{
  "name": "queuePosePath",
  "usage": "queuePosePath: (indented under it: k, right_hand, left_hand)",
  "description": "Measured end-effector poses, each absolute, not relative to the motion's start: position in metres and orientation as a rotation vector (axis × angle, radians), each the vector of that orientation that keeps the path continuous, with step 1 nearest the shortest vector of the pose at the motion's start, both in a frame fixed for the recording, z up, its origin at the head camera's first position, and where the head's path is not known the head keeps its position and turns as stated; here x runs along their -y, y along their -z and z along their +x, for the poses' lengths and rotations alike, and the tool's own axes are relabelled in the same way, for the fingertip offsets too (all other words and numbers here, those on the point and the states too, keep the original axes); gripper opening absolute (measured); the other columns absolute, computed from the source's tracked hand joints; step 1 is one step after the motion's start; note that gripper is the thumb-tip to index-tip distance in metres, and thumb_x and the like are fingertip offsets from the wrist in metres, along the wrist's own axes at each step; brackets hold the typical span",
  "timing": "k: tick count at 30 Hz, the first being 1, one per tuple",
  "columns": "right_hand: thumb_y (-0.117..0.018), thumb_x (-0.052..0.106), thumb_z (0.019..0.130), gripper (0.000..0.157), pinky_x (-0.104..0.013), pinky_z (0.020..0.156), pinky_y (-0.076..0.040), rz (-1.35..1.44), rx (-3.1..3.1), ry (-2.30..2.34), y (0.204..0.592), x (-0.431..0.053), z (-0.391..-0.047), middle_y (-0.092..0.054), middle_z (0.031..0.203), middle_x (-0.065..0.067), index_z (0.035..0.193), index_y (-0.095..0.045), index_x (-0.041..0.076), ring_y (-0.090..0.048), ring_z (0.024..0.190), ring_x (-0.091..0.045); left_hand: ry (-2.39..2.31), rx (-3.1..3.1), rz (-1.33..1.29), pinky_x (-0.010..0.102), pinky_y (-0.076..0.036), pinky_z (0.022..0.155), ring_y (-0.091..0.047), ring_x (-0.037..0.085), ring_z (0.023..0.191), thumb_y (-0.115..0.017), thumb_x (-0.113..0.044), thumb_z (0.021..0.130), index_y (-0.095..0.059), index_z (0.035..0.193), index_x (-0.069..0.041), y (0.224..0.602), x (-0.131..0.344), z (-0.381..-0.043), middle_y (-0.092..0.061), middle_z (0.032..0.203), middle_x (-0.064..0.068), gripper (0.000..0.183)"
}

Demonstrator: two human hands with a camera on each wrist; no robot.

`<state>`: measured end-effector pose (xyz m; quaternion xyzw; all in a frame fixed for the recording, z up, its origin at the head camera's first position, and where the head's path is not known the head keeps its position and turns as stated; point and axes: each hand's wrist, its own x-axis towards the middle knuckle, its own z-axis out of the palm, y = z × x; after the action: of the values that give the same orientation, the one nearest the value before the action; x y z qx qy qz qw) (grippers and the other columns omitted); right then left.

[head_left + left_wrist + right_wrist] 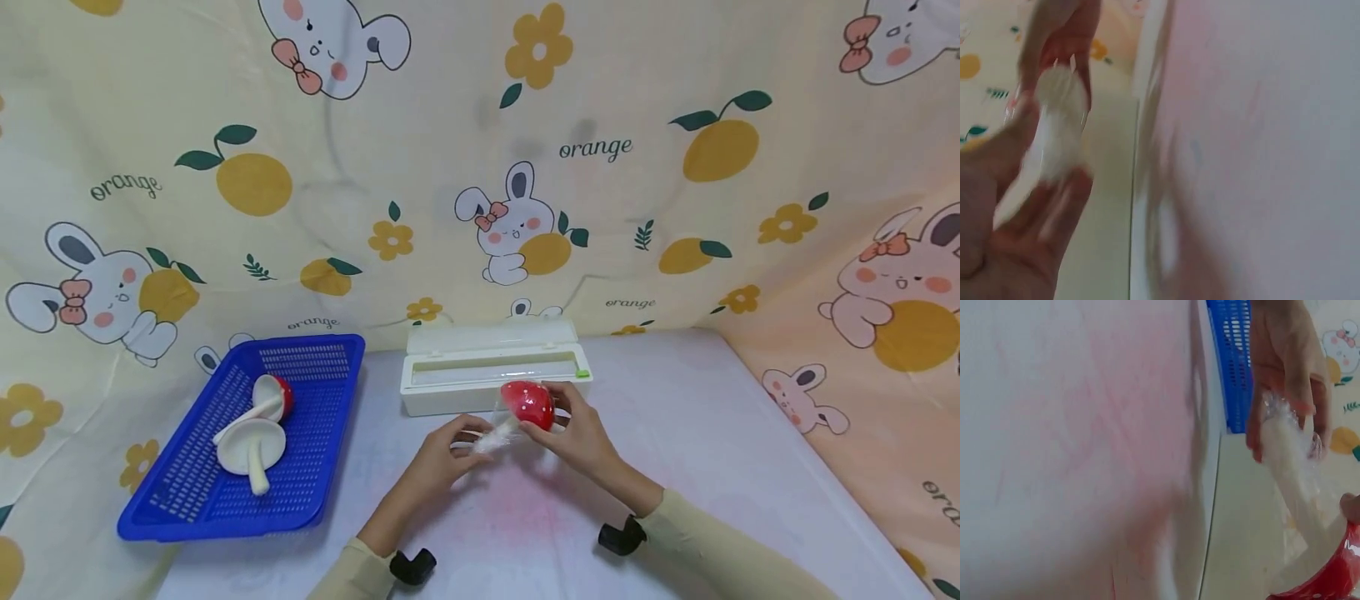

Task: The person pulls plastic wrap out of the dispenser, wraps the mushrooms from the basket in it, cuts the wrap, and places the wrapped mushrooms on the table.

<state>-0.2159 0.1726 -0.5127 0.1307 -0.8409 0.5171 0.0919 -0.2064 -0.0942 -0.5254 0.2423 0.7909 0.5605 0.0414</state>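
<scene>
A toy mushroom (531, 405) with a white-dotted red cap and a pale stem is held above the table, wrapped in clear plastic film (1282, 407). My left hand (441, 457) pinches the film-covered stem end between thumb and fingers. At the cap, my right hand (588, 440) grips with the thumb in front and the fingers behind. In the right wrist view, film bunches round the end of the stem (1291, 462), and the red cap (1335, 575) shows at the lower right. The left wrist view is blurred; there the pale stem end (1060, 94) sits between both hands.
Just behind the hands stands a white film dispenser box (442, 403), lid raised, with film across its opening. To the left, a blue plastic basket (315, 492) holds two more mushrooms (251, 446). Patterned cloth (450, 108) hangs behind the white-covered table (675, 400).
</scene>
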Motion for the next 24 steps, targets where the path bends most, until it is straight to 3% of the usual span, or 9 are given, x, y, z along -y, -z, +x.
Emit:
queuePosePath:
  k: [4, 11, 14, 20, 24]
  right_hand:
    - [-0.094, 0.026, 0.085, 0.075, -0.045, 0.094, -0.062, 0.440, 2.487, -1.530, 0.5113, -0.1762, -0.2179, -0.065, 0.142, -0.012, 0.145, -0.052, 0.013, -0.066, 0.126, -0.034]
    - [-0.093, 0.019, 0.086, 0.071, -0.047, 0.094, -0.062, 0.536, 2.447, -1.579, 0.5146, -0.1803, -0.2199, -0.064, 0.142, -0.012, 0.144, -0.052, 0.013, -0.065, 0.127, -0.036]
    - [-0.093, 0.017, 0.086, 0.071, -0.046, 0.094, -0.062, 0.574, 2.433, -1.593, 0.5166, -0.1817, -0.2209, -0.064, 0.143, -0.012, 0.143, -0.052, 0.013, -0.065, 0.128, -0.036]
    - [-0.093, 0.011, 0.084, 0.077, -0.044, 0.097, -0.061, 0.657, 2.393, -1.634, 0.5163, -0.1823, -0.2236, -0.058, 0.148, -0.010, 0.147, -0.048, 0.015, -0.062, 0.131, -0.037]
    - [-0.092, 0.009, 0.084, 0.080, -0.039, 0.100, -0.059, 0.727, 2.348, -1.718, 0.5159, -0.1815, -0.2253, -0.055, 0.151, -0.008, 0.149, -0.046, 0.017, -0.060, 0.133, -0.037]
  left_hand:
    - [-1.688, -2.325, 0.711, 0.033, -0.058, 0.101, -0.069, 0.035, 0.123, -0.083, -0.003, 0.093, -0.067, 0.133, -0.009, 0.5230, 0.1030, -0.2095, -0.071, 0.132, 0.012, 0.044]
    - [-1.768, -2.416, 0.643, 0.025, -0.062, 0.082, -0.077, 0.013, 0.095, -0.087, -0.007, 0.090, -0.082, 0.101, -0.008, 0.5244, 0.1026, -0.2106, -0.081, 0.105, 0.005, 0.013]
    - [-1.786, -2.453, 0.627, 0.024, -0.061, 0.079, -0.077, 0.011, 0.089, -0.089, -0.007, 0.087, -0.085, 0.097, -0.009, 0.5262, 0.1008, -0.2101, -0.083, 0.101, 0.004, 0.011]
    - [-1.758, -2.243, 0.624, 0.030, -0.062, 0.087, -0.076, 0.024, 0.107, -0.082, -0.008, 0.096, -0.070, 0.116, -0.002, 0.5265, 0.1014, -0.2109, -0.073, 0.121, 0.014, 0.025]
    - [-1.718, -2.124, 0.583, 0.035, -0.062, 0.090, -0.074, 0.025, 0.111, -0.072, -0.019, 0.106, -0.057, 0.134, -0.002, 0.5258, 0.1018, -0.2132, -0.071, 0.129, 0.017, 0.036]
